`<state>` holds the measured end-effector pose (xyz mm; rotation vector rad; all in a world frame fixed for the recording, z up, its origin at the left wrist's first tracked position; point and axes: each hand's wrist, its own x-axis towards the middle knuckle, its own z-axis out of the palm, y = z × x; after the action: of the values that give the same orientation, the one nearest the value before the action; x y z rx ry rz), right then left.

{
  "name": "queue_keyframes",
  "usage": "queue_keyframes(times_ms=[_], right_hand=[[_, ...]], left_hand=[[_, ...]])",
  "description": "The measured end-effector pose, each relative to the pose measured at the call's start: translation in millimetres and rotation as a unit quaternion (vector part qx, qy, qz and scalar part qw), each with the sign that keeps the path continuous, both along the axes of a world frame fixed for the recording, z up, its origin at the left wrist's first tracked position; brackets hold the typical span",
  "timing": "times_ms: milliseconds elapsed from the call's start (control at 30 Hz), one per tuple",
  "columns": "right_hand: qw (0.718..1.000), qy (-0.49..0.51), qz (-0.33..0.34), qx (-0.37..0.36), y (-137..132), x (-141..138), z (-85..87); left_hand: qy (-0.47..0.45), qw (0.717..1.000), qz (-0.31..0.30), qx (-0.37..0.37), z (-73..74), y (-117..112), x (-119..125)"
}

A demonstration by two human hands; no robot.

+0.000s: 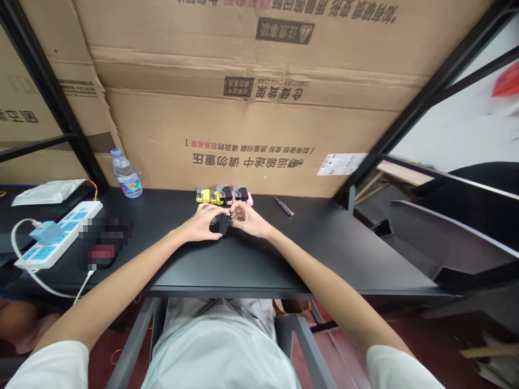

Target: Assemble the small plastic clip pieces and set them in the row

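Observation:
Both my hands meet over the middle of a black table [243,259]. My left hand [203,222] is curled round a small black block-like part [221,223] resting on the table. My right hand [245,218] is closed in a pinch at the part's right top edge, touching it; what its fingertips hold is too small to make out. Just behind my hands lies a short row of small cartridges [224,195], yellow, black and pink, close to the cardboard wall.
A small screwdriver [283,206] lies right of the row. A water bottle [126,174] stands at the back left. A white power strip [58,233] with a blue charger [45,232] and a white bag [47,192] sit at left. Cardboard boxes [251,108] back the table.

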<state>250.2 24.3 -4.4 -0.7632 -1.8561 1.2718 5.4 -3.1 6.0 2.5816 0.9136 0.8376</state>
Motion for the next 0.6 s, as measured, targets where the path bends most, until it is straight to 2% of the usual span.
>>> queue_keyframes(times_ms=[133,333,467,600], right_hand=[[0.997,0.020,-0.005,-0.075,6.2,1.3,-3.1],[0.981,0.081,-0.025,-0.172,5.1,5.7,3.4],[0.978,0.080,-0.021,-0.191,4.2,7.9,6.4],[0.984,0.048,-0.025,-0.169,2.5,7.2,9.2]], left_hand=[[-0.004,1.000,0.008,-0.002,-0.5,2.5,-3.1],[-0.006,1.000,0.024,-0.005,0.1,4.2,-5.6],[-0.004,1.000,0.019,-0.011,0.4,2.3,-4.4],[-0.008,0.999,0.033,-0.014,1.1,0.7,-3.7]])
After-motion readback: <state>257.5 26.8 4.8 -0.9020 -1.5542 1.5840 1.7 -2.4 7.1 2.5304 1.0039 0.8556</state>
